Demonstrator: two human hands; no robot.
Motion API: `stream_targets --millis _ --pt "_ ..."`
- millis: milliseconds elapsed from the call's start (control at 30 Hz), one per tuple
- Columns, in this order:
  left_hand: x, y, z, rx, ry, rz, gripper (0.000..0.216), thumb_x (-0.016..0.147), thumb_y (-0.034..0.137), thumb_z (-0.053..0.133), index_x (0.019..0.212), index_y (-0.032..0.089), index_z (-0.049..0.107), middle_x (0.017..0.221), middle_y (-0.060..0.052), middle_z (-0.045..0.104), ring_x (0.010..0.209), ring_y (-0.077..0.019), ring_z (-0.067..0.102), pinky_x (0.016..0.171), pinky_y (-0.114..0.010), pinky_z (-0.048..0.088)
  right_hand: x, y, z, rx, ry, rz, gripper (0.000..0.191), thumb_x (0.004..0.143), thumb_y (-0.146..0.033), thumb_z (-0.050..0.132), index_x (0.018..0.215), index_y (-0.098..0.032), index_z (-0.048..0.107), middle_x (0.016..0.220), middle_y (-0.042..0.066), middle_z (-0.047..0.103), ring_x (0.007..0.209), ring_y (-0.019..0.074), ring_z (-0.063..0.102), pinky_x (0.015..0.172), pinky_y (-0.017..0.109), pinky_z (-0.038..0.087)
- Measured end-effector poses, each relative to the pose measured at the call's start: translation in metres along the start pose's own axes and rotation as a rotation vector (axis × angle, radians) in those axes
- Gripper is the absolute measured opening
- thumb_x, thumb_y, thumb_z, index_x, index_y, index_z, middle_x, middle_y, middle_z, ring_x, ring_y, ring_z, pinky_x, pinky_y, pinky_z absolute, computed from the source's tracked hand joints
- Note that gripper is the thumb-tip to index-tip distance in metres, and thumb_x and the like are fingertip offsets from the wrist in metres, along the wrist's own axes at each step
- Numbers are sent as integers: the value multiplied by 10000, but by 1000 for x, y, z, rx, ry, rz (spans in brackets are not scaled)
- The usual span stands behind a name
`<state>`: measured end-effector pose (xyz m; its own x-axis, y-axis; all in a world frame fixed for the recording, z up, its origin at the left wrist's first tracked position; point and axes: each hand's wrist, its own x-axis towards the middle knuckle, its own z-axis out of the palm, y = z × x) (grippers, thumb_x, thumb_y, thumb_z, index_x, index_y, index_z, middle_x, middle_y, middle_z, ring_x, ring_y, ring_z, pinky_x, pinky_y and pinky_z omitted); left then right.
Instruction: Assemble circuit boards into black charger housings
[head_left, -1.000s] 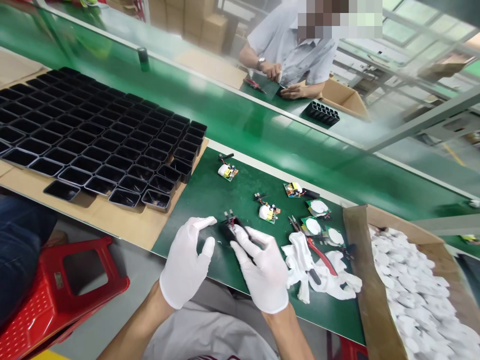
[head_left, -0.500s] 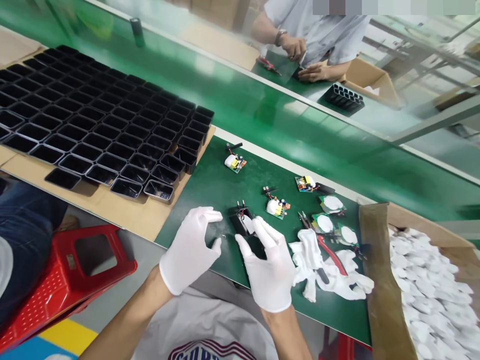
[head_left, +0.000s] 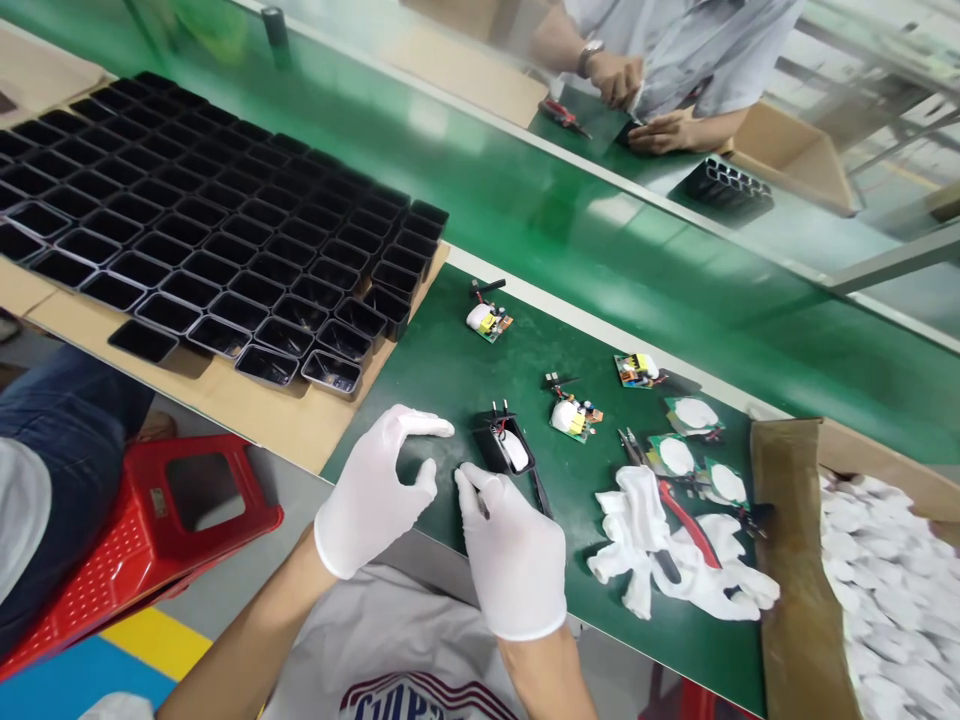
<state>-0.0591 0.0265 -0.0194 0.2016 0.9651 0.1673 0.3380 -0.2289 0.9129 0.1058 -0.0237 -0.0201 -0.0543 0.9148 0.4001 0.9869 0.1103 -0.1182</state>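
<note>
A black adapter housing [head_left: 505, 449] with two prongs and a white-topped board inside lies on the green mat [head_left: 442, 380]. My left hand [head_left: 373, 492], in a white glove, hovers just left of it with curved, spread fingers and holds nothing. My right hand [head_left: 512, 553], also gloved, sits just below the housing with its fingers curled in. A thin black piece [head_left: 539, 492] sticks out at its upper right edge. Three loose circuit boards [head_left: 488, 321] [head_left: 571, 417] [head_left: 635, 370] lie further back on the mat.
A large black tray of empty cells [head_left: 195, 250] lies on cardboard at the left. Red-handled cutters [head_left: 679, 510] rest on white cloth [head_left: 675, 560], and a carton of white pads [head_left: 892, 590] stands at the right. Across the green conveyor [head_left: 525, 220] another person's hands [head_left: 637, 100] work. A red stool [head_left: 150, 540] stands below.
My right hand has drawn back off the housing, which now lies uncovered on the mat with the board in it. My left hand stays beside it. The view has tilted down.
</note>
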Motion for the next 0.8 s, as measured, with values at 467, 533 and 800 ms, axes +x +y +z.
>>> stream_targets --millis 467,533,800 --pt "-3 0 5 52 37 16 410 874 36 602 1228 236 655 1175 -64 723 1137 -248 711 1036 -447 600 18 38 -45 71 126 303 557 1040 -683 549 886 -237 846 591 -12 713 492 140 622 544 299 444" --pt "-4 -1 11 150 44 50 378 880 106 688 1237 224 649 1177 -83 726 1129 -281 710 1023 -478 599 25 41 -40 133 77 270 532 1048 -657 555 894 -240 848 607 -15 734 497 135 634 557 290 464" --pt "7 14 50 423 -69 27 711 697 404 983 1275 181 633 1229 -152 734 1157 -390 697 950 -515 572 33 52 -40 151 -105 144 387 1063 -547 600 1022 -277 874 710 -4 812 456 141 601 523 304 441"
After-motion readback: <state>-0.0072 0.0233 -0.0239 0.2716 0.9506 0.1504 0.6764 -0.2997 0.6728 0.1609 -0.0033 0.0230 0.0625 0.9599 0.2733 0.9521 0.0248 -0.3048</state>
